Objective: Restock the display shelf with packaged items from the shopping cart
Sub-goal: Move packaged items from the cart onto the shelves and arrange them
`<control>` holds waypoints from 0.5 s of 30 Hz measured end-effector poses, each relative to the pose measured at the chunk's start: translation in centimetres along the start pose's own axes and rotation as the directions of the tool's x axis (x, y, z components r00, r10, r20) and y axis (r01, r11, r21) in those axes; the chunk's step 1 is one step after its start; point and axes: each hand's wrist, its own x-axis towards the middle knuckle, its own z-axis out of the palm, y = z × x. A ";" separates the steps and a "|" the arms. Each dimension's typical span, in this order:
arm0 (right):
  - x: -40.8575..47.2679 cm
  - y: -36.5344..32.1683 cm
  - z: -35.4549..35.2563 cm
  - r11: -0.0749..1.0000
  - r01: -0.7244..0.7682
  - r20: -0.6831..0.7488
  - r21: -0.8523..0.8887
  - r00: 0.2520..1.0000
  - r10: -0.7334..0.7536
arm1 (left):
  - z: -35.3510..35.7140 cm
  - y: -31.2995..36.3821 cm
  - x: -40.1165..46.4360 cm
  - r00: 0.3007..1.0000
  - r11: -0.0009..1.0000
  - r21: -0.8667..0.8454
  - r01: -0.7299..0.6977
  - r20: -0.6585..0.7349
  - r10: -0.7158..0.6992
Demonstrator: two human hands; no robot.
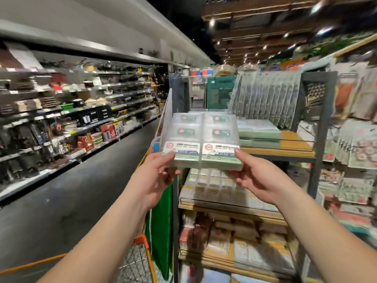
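Shopping cart (140, 250) at lower edge. Left hand (157, 176) and right hand (259, 176) each pinch a near corner of two side-by-side dental floss packs (202, 139), clear-wrapped with green bases, held level before the display shelf (285, 152), whose partly bare wooden board lies just beyond, right hand nearer.

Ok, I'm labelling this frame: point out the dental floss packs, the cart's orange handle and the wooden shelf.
dental floss packs (201, 139), head view, clear front.
orange cart handle (142, 241), head view, corner.
wooden shelf (293, 144), head view, bare board.
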 end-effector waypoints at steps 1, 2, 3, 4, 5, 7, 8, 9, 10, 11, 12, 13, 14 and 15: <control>0.2 -0.9 -0.8 1.000 0.025 -0.034 0.002 0.999 -0.025 | 1.2 0.4 0.8 1.000 1.000 -0.005 -0.005 0.027 0.005; 0.4 -2.0 -1.8 0.999 0.053 -0.077 0.003 0.996 -0.052 | 2.6 0.8 1.6 0.999 1.000 -0.014 0.000 0.053 0.001; 0.6 -3.0 -2.7 0.997 0.075 -0.115 -0.002 0.991 -0.075 | 4.0 1.2 2.3 0.997 1.000 -0.020 0.003 0.081 -0.001; 0.8 -4.1 -3.6 0.995 0.094 -0.151 -0.012 0.984 -0.095 | 5.5 1.6 3.1 0.995 1.000 -0.021 0.011 0.102 -0.009; 1.3 -5.0 -4.4 0.994 0.102 -0.182 -0.037 0.977 -0.107 | 6.7 1.9 3.9 0.994 1.000 -0.022 0.020 0.111 -0.018; 2.4 -6.8 -6.4 0.990 0.118 -0.245 -0.075 0.960 -0.133 | 9.5 2.5 5.5 0.988 1.000 0.008 0.030 0.150 -0.031; 2.9 -7.6 -7.1 0.988 0.126 -0.272 -0.093 0.951 -0.147 | 10.8 2.7 6.4 0.985 0.999 0.027 0.036 0.165 -0.040; 3.6 -8.5 -8.1 0.986 0.126 -0.312 -0.112 0.937 -0.155 | 12.1 2.8 7.5 0.982 0.998 0.039 0.051 0.182 -0.058; 4.3 -9.4 -9.0 0.986 0.120 -0.347 -0.117 0.925 -0.153 | 13.4 2.8 8.5 0.979 0.997 0.044 0.059 0.191 -0.067; 5.1 -9.8 -9.5 0.986 0.106 -0.357 -0.126 0.923 -0.145 | 14.2 2.9 9.1 0.982 0.997 0.044 0.058 0.177 -0.065; 5.7 -10.0 -9.7 0.987 0.084 -0.365 -0.138 0.922 -0.129 | 14.6 2.7 9.9 0.984 0.996 0.054 0.072 0.159 -0.080; 6.7 -11.2 -11.8 0.985 0.093 -0.409 -0.148 0.901 -0.147 | 17.1 2.6 11.7 0.975 0.992 0.082 0.099 0.192 -0.114; 7.3 -11.3 -12.2 0.985 0.075 -0.422 -0.157 0.897 -0.135 | 17.4 2.4 12.3 0.975 0.988 0.105 0.115 0.178 -0.132; 7.9 -11.5 -12.8 0.983 0.053 -0.429 -0.177 0.895 -0.125 | 17.9 2.1 12.9 0.976 0.985 0.117 0.123 0.165 -0.142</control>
